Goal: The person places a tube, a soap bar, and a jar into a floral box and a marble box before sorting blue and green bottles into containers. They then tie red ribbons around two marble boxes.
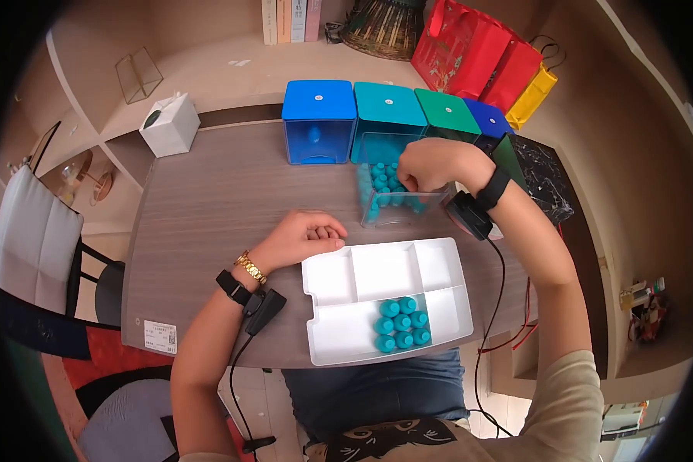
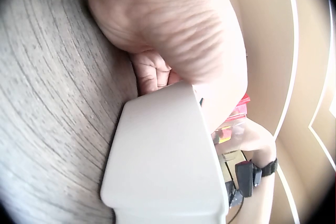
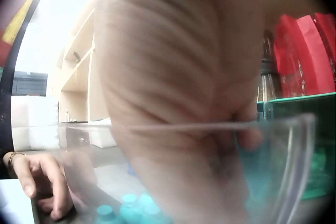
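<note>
My right hand (image 1: pixel 443 165) reaches down into a clear drawer (image 1: pixel 369 214) of small teal bottles (image 1: pixel 380 181). Its fingertips are hidden among them, and I cannot tell whether they hold one. In the right wrist view, the drawer's transparent wall crosses in front of the hand, with teal caps (image 3: pixel 106 211) low down. My left hand (image 1: pixel 304 235) rests on the table at the upper left corner of a white divided tray (image 1: pixel 327 275), fingers loosely curled, thumb at the rim. Several teal bottles (image 1: pixel 403 323) stand grouped in the tray's front compartment.
Behind the drawer stands a row of boxes: blue (image 1: pixel 319 104), teal (image 1: pixel 390 104), green (image 1: pixel 448 112) and dark blue (image 1: pixel 487 118). A white tissue box (image 1: pixel 169 127) sits at the back left. Red bags (image 1: pixel 466 58) are on the shelf. A black cable (image 1: pixel 503 285) hangs from my right wrist.
</note>
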`<action>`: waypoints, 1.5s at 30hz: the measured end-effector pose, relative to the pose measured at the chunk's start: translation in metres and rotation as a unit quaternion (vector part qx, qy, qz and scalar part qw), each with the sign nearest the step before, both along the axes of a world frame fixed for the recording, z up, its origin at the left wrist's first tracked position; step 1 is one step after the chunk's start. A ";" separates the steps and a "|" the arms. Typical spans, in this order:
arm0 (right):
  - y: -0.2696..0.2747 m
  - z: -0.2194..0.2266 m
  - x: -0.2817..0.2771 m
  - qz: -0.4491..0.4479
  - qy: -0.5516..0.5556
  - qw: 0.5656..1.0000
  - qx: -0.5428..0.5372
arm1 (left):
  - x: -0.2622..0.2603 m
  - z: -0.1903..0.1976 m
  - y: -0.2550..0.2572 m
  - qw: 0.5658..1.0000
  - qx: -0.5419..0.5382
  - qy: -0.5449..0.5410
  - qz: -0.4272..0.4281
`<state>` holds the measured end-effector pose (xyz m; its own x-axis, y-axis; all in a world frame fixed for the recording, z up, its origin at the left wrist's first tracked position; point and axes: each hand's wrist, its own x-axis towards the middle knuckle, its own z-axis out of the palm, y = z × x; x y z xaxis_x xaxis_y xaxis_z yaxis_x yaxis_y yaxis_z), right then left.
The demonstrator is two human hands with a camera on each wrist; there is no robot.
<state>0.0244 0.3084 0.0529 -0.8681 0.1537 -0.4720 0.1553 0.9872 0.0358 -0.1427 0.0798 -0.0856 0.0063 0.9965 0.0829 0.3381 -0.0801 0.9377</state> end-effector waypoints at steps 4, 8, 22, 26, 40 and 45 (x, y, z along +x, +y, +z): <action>0.004 -0.012 -0.007 0.016 -0.038 0.999 0.029 | 0.000 -0.002 0.000 1.000 0.007 -0.006 0.001; -0.003 -0.007 -0.008 0.020 -0.062 0.997 0.030 | 0.000 0.000 0.000 1.000 0.005 -0.007 -0.002; -0.046 0.030 0.031 0.036 0.282 0.956 0.069 | -0.002 -0.004 -0.001 1.000 -0.021 -0.004 -0.005; -0.103 0.033 0.059 0.141 0.261 0.950 -0.097 | -0.003 -0.008 0.001 1.000 0.002 0.009 -0.008; -0.148 -0.023 0.087 0.256 0.154 0.941 -0.158 | 0.000 -0.001 -0.001 1.000 0.004 0.015 -0.001; -0.120 0.031 0.082 0.167 0.308 0.925 -0.143 | 0.000 -0.001 0.000 1.000 0.004 0.017 0.001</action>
<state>0.1063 0.1883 0.0842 -0.9625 -0.2263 0.1493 -0.2563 0.9392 -0.2287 -0.1429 0.0794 -0.0864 0.0077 0.9959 0.0903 0.3708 -0.0868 0.9247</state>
